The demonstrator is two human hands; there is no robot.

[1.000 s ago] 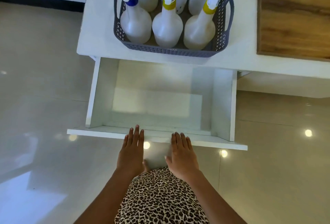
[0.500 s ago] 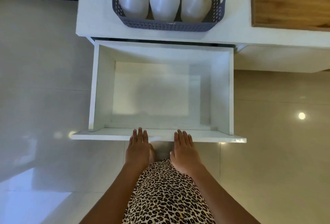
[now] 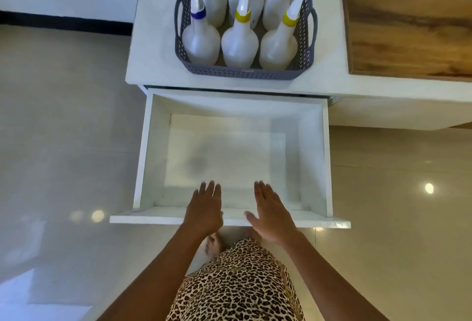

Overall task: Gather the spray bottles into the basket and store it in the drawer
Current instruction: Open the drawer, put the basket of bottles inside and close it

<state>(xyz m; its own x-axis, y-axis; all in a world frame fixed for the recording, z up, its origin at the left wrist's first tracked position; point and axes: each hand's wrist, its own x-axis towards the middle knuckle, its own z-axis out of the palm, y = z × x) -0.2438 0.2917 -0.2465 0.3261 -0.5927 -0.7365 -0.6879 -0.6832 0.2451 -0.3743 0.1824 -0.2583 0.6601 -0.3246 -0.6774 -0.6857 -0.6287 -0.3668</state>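
The grey basket (image 3: 304,47) stood on the white counter (image 3: 153,47) close to its front edge, directly above the drawer, and held six spray bottles in two rows of three. In the front row, the left bottle (image 3: 201,44) had a blue collar, while the middle bottle (image 3: 239,47) and the right bottle (image 3: 277,49) had yellow collars. The white drawer (image 3: 313,157) was pulled out and nothing lay on its floor. Both hands hovered palm down over the drawer's front edge, holding nothing. The left hand (image 3: 204,209) had its fingers straight and close together, reaching in over the front panel. The right hand (image 3: 272,214) had its fingers slightly fanned and its thumb out to the side. A wooden board (image 3: 408,24) lay on the counter's right part, apart from the basket.
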